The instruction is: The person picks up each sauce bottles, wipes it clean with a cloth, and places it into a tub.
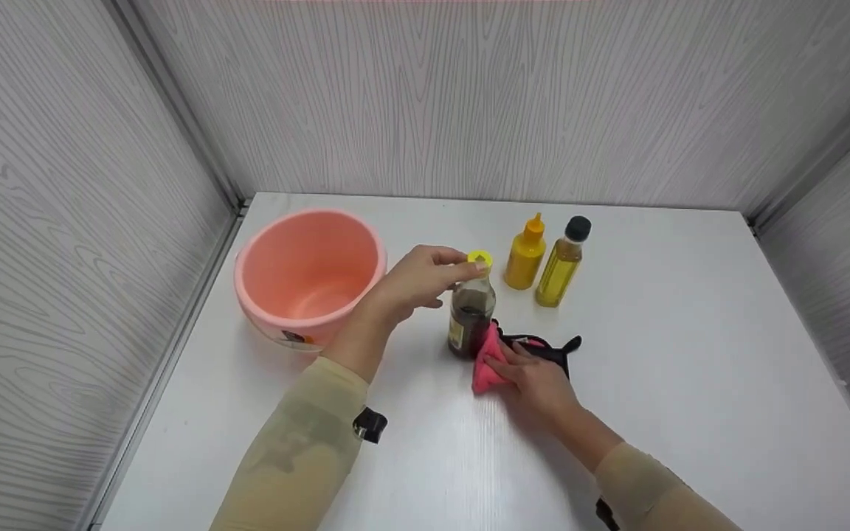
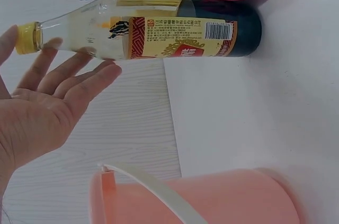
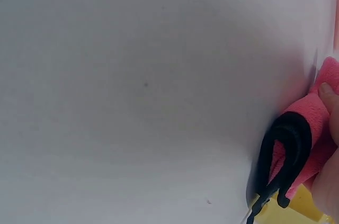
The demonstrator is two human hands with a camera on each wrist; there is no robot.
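The left hand rests its fingertips on the yellow cap of the dark sauce bottle, fingers mostly straight, not wrapped round it. Right beside its base, the right hand grips a soft pink cloth. The bottle looks smooth, top-heavy and tippy; steady it at the neck. Beyond stand two more bottles; a pink bucket sits left.

A pink bucket sits left of centre; a yellow squeeze bottle and oil bottle stand upper centre-right.
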